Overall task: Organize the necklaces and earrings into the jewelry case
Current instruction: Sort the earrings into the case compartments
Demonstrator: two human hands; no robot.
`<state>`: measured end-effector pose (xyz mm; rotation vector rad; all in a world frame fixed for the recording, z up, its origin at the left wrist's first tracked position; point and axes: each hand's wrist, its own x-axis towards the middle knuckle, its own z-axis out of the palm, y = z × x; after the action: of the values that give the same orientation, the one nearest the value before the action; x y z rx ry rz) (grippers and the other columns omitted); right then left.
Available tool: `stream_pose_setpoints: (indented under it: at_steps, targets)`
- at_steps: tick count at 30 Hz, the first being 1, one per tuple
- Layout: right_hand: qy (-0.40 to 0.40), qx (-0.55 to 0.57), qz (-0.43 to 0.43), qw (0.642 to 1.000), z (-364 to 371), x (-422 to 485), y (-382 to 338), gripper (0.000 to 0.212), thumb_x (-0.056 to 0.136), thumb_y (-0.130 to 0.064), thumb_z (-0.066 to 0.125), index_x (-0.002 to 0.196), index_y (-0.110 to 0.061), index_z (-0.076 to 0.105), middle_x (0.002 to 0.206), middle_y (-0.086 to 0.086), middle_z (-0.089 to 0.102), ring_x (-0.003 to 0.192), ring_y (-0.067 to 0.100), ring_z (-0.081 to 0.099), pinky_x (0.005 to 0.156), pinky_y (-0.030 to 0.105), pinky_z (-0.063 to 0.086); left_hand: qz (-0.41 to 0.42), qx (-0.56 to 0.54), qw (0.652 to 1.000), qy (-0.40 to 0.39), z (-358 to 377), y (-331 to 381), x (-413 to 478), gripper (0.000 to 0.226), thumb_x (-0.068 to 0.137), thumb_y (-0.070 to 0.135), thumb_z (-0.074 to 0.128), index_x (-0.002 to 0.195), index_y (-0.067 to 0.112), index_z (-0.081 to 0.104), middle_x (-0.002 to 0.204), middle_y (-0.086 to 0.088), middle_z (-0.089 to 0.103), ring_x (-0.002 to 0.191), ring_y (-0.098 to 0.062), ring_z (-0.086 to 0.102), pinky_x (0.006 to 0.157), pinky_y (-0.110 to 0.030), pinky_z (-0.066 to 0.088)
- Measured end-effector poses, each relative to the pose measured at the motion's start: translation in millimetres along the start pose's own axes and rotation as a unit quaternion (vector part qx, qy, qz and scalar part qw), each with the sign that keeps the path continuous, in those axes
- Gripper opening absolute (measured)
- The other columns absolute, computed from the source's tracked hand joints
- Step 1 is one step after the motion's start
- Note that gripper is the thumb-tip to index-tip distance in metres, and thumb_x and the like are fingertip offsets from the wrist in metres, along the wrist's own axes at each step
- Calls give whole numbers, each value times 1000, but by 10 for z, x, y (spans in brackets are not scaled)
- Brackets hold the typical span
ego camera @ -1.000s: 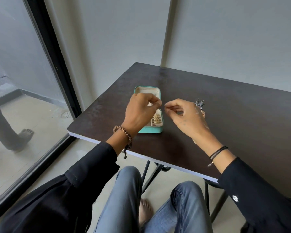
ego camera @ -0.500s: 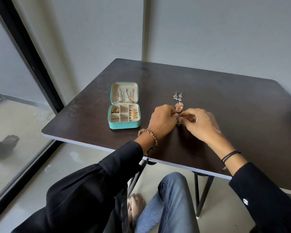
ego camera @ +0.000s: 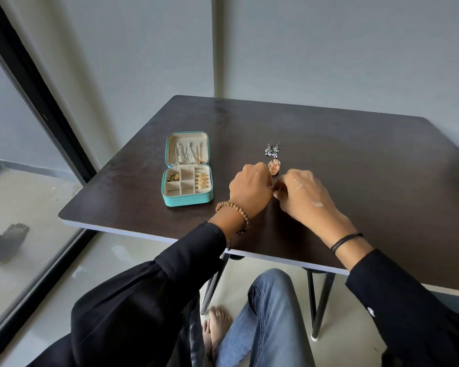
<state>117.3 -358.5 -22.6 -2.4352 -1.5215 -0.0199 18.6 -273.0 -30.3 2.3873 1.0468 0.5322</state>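
I see both hands, left hand [ego camera: 251, 190] and right hand [ego camera: 301, 196], curled together over something tiny and hidden, grip unclear; the case [ego camera: 187, 169] lies leftward, nearer the left.

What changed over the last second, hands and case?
Both hands left the case and moved right, to the loose earrings. The left hand and right hand now meet, fingertips together, beside the copper earring; what they pinch is hidden. The case stays open, and the silver earrings are untouched.
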Motion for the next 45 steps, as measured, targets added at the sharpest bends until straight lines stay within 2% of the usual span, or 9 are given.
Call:
stream_pose_setpoints:
  at_steps: [6,9,15,22,26,28,35,40,45]
  targets:
    - [8,-54,-41,998,-14,-84,-122,20,93,-11,60,112,-8,66,110,12,62,102,37,62,66,36,42,19,9,1000,-5,69,8,-85,19,90,15,57,101,3,65,109,-17,67,107,-38,58,76,-40,44]
    - [-9,-39,-56,998,-8,-113,-130,22,94,-9,61,115,-3,61,113,16,60,104,37,60,75,39,47,19,-3,1000,5,72,-13,-112,18,91,13,55,101,5,67,108,-17,67,107,-37,58,75,-37,40]
    - [-17,139,53,989,-109,-96,-2,13,98,-21,54,99,-13,65,106,10,69,99,29,62,76,33,49,29,-67,997,29,-54,-10,-139,15,95,14,61,103,11,73,105,-12,71,103,-31,63,84,-42,52]
    - [16,355,97,929,-214,-95,-69,9,94,-21,65,99,-24,72,80,-7,78,80,9,72,80,29,57,24,-159,987,28,-266,-27,-184,12,94,19,67,103,13,74,94,-1,76,93,-16,70,88,-37,57]
    - [-4,435,69,898,-246,-108,-144,16,98,-12,63,102,-23,75,86,0,78,81,12,70,77,23,56,9,-262,965,14,-456,-75,-293,12,90,17,72,101,16,77,83,2,77,80,-6,73,73,-18,56]
    - [-26,479,62,875,-263,-106,-193,20,100,-7,59,111,-15,74,94,2,77,83,8,69,71,15,53,-10,-336,942,1,-519,-135,-320,12,89,11,73,99,15,77,79,1,77,75,-5,72,68,-16,53]
    - [-70,578,55,811,-282,-60,-413,20,98,0,60,109,-9,74,105,11,76,91,12,68,80,21,51,-53,-480,876,-11,-796,-290,-422,19,89,0,70,108,-1,73,90,-12,76,79,-10,70,72,-17,53]
    - [-77,587,66,803,-333,-9,-615,20,100,-11,58,107,-12,77,107,3,77,98,12,69,89,28,50,-109,-523,846,4,-975,-386,-457,26,101,22,57,108,4,75,101,-12,78,100,-19,74,92,-27,56]
    - [-91,588,83,799,-361,15,-781,32,103,-34,55,105,-13,78,102,2,79,102,15,72,94,32,50,-161,-511,844,4,-1133,-494,-506,45,107,32,37,110,9,76,103,-5,78,100,-16,73,88,-27,53]
